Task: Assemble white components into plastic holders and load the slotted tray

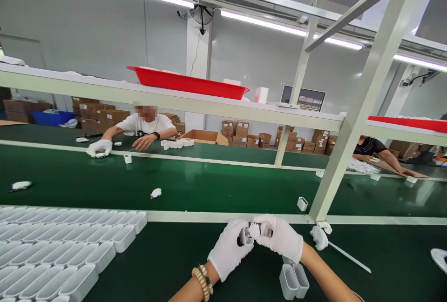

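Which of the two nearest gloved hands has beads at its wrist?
The left hand, with beaded bracelets around its wrist; the right hand shows none.

Left hand (229,250), right hand (281,238) gloved plain white. Bead bracelet (200,283) creamy beige. Held case (247,237) pale grey. Near worktop (164,260) dark green, far tray (188,83) super bright red.

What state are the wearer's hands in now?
Left hand: closed around a hollow white case.
Right hand: closed on a small part, details unclear.
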`<state>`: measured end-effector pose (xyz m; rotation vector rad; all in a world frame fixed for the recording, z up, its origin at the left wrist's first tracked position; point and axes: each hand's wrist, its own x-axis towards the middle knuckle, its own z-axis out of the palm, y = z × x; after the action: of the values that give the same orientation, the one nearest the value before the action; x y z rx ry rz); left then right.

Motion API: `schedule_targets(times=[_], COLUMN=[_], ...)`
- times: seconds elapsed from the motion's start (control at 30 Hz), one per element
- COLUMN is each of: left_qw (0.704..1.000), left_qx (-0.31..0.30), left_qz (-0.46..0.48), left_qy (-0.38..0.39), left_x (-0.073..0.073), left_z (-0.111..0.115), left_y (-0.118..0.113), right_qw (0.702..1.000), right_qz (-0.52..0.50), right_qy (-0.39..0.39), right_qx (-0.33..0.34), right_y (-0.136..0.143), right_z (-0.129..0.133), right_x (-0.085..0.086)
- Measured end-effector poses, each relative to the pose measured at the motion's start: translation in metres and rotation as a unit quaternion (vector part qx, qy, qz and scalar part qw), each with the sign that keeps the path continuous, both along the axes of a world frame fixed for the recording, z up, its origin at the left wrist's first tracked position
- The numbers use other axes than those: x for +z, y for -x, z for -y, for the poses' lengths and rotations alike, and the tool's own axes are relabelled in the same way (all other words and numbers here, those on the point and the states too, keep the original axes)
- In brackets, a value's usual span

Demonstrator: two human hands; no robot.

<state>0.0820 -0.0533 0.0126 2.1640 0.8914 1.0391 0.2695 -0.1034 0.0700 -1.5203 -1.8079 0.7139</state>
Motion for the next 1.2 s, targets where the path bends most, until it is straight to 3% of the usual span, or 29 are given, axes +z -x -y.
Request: schedule_targets(times=[0.33, 0.77, 1.03, 1.2], left_qw=[0.999, 0.999, 1.0, 1.0], left_qx=[-0.022, -0.009, -0.004, -0.001], left_qz=[0.036, 0.013, 0.002, 0.005], left_qy=[0.013, -0.032, -0.022, -0.027], left_x=[-0.019, -0.009, -0.011, -0.014], left_z=[-0.011, -0.005, -0.004, -0.005], left_y=[0.005, 0.007, 0.007, 0.007], right_qw=[0.997, 0.992, 0.989, 0.99], right_qz=[0.056, 0.096, 0.11, 0.112], right_qy=[0.049, 0.049, 0.099, 0.083], right_qx=[0.016, 0.06, 0.024, 0.014], right_y=[-0.004, 0.006, 0.01, 0.01], right_z=[0.006, 0.01, 0.014, 0.014], right_x=[0.007, 0.017, 0.021, 0.019])
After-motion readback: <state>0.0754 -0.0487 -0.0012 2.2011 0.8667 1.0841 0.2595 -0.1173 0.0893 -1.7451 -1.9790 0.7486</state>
